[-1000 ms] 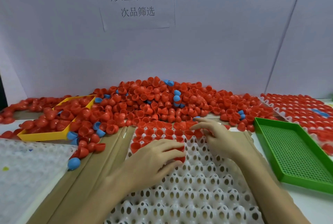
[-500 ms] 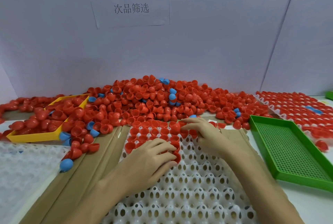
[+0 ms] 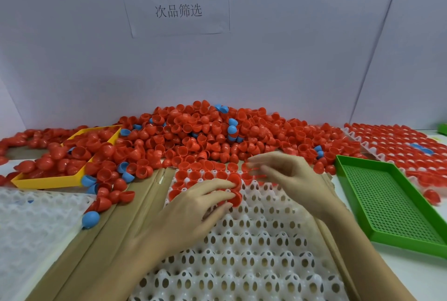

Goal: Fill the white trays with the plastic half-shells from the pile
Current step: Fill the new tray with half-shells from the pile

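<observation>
Risk: red half-shell (image 3: pixel 235 198) under left hand (image 3: pixel 193 206) fingertips on white tray (image 3: pixel 254 252) could tip in its cup. Right hand (image 3: pixel 287 177) blurred, grip unclear. Pile (image 3: pixel 205 136) behind tray.

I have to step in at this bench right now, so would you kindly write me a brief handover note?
Left hand: fingers curled on a red half-shell at the white tray's filled edge.
Right hand: blurred above the tray's far rows; whether it holds a shell is unclear.
Pile lies behind the tray, mostly red with a few blue.
Done: only the far rows hold shells; a full tray sits far right.
Left: the many bare near pockets, then the bare tray on the left.
</observation>
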A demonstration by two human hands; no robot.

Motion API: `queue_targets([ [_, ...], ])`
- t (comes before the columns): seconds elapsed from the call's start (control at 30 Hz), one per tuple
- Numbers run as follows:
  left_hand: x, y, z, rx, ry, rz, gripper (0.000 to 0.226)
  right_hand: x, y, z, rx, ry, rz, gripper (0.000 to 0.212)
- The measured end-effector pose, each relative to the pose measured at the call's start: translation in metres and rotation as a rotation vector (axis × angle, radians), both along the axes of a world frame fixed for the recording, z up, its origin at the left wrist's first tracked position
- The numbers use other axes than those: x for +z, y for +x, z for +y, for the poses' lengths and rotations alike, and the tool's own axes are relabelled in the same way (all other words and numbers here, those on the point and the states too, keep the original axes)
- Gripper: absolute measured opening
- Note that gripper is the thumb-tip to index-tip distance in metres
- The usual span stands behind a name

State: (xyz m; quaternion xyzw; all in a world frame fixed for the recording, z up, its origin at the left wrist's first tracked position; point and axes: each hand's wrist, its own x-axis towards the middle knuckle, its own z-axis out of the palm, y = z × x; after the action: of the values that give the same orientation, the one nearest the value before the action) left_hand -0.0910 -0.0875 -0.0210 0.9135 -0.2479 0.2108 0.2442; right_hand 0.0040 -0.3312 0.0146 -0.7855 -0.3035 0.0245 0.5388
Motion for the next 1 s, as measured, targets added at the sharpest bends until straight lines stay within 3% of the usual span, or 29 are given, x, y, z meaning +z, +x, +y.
queue_targets([
  [0.1,0.003,-0.001,0.0,-0.029,-0.039,-0.007,0.032,-0.002,-0.012,0.012,0.167,-0.053,0.081,0.029],
  [0.27,0.009,-0.002,-0.003,-0.02,-0.049,-0.087,0.026,-0.005,-0.014,0.016,0.166,0.027,0.145,0.025],
  [0.37,0.012,-0.002,-0.005,0.052,-0.158,-0.112,0.021,-0.006,-0.011,0.012,0.208,0.102,0.184,0.027],
  [0.57,0.007,0.002,-0.009,0.095,-0.546,0.131,0.023,-0.007,-0.013,0.013,0.211,0.177,0.279,0.022],
  [0.67,0.007,0.004,-0.009,0.066,-0.63,0.22,0.04,-0.006,-0.015,0.014,0.24,0.064,0.165,0.016],
  [0.87,0.004,0.001,-0.012,0.083,-0.344,0.205,0.052,-0.013,-0.02,0.025,0.181,0.09,0.106,0.028],
  [1.0,0.003,-0.001,-0.012,0.035,-0.249,0.268,0.056,-0.017,-0.014,0.019,0.125,-0.088,-0.072,0.035],
])
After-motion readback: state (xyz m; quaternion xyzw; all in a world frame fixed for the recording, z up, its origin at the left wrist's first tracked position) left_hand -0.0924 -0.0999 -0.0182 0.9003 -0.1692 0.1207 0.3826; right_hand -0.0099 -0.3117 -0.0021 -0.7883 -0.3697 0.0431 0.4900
